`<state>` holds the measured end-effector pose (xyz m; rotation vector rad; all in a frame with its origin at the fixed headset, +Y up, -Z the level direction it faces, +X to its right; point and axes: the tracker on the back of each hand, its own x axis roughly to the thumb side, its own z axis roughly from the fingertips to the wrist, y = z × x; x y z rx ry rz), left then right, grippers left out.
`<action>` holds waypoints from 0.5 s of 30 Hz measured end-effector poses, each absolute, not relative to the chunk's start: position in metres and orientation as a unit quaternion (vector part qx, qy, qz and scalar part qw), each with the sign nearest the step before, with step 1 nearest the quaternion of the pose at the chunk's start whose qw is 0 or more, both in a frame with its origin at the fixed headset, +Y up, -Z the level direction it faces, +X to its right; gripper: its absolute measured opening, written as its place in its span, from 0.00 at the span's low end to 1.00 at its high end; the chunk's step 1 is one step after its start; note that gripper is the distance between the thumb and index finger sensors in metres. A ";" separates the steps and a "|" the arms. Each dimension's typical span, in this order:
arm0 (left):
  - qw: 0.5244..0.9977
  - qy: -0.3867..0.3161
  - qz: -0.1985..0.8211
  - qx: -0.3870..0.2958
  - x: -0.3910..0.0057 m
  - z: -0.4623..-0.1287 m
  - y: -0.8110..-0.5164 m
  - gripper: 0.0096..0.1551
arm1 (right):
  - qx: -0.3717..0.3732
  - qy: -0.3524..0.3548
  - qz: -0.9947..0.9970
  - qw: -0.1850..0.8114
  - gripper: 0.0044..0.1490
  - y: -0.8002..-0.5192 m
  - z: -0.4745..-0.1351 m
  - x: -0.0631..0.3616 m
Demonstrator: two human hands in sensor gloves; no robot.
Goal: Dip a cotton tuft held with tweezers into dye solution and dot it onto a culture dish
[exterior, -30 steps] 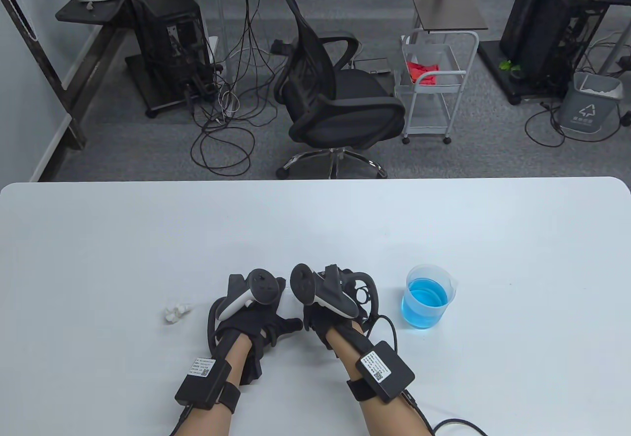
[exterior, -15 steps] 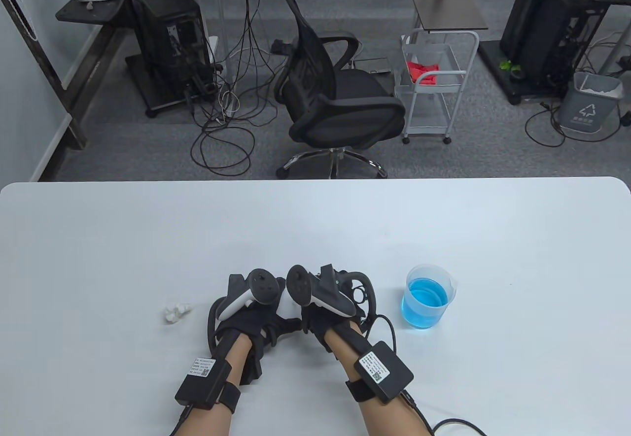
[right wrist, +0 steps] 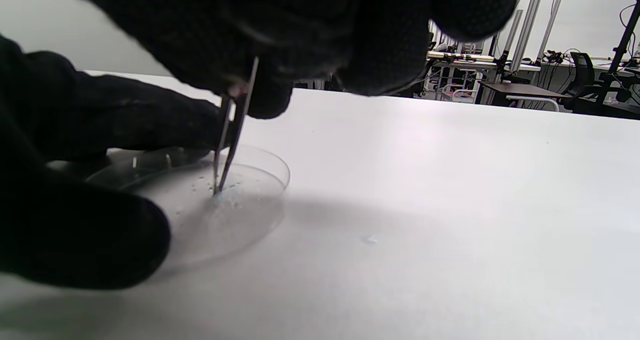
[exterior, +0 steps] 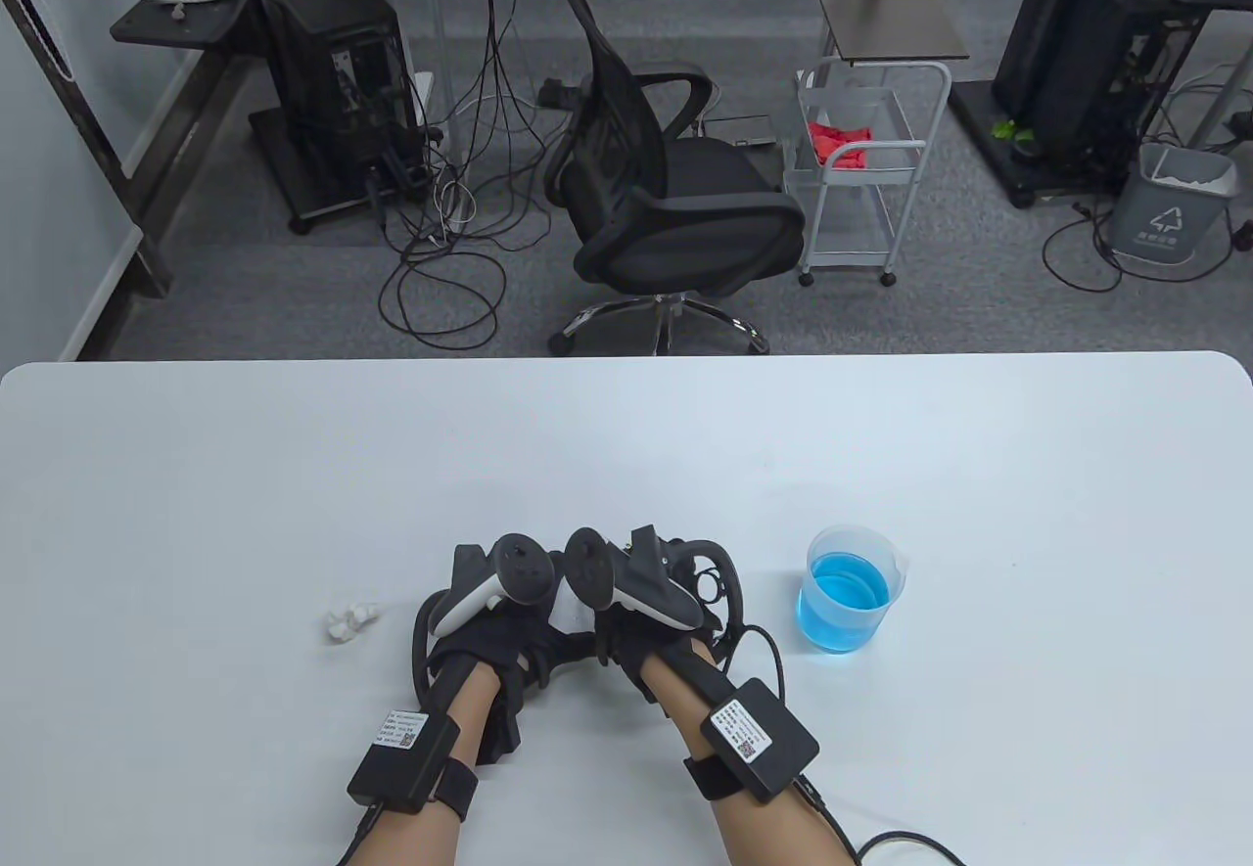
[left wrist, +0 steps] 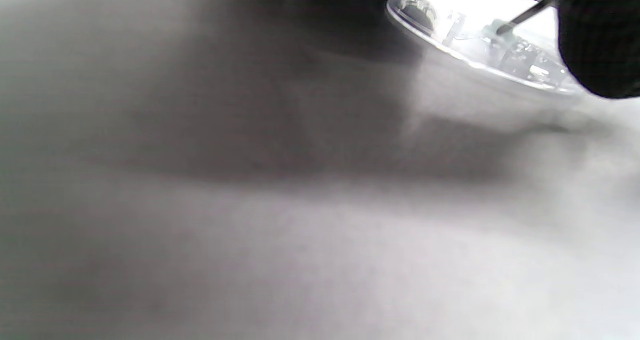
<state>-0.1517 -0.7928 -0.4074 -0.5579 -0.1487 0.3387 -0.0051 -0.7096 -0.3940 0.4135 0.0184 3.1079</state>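
Table view: my left hand (exterior: 489, 626) and my right hand (exterior: 651, 626) sit side by side on the white counter (exterior: 626, 445), hiding the culture dish between them. Beaker of blue dye solution (exterior: 848, 590) stands near, to the right of my right hand; a spare cotton wad (exterior: 348, 620) lies left of my left hand.

Left wrist view: mostly blur. Dish rim (left wrist: 480, 55) at top right, a fingertip (left wrist: 597, 40) against its edge; the tweezers tip with a small pale tuft (left wrist: 492, 29) is over the dish. Whether my left hand grips or merely steadies, I cannot tell.

Right wrist view: my right hand pinches the tweezers (right wrist: 232, 130), points down on the dish (right wrist: 235, 205) floor among small droplets.

Risks, as I judge: pressing too hard skids the dish; the tuft may drop; reaching for the beaker could tip it.
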 end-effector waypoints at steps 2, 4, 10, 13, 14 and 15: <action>0.944 -0.073 0.167 -0.274 -0.152 -0.407 -0.793 0.66 | 0.133 0.008 0.991 0.010 0.18 -0.709 -0.394 -0.005; 0.944 -0.073 0.166 -0.274 -0.152 -0.408 -0.793 0.66 | 0.134 -0.001 0.991 0.011 0.18 -0.707 -0.393 -0.005; 0.945 -0.073 0.166 -0.274 -0.151 -0.407 -0.793 0.66 | 0.141 0.000 0.990 0.014 0.18 -0.705 -0.391 -0.008; 0.944 -0.073 0.166 -0.274 -0.152 -0.408 -0.793 0.66 | 0.144 0.004 0.990 0.008 0.18 -0.707 -0.391 -0.011; 0.944 -0.073 0.166 -0.274 -0.152 -0.408 -0.793 0.66 | 0.144 0.007 0.990 0.006 0.18 -0.708 -0.392 -0.011; 0.944 -0.073 0.166 -0.274 -0.152 -0.408 -0.793 0.66 | 0.143 0.010 0.990 0.003 0.18 -0.709 -0.392 -0.011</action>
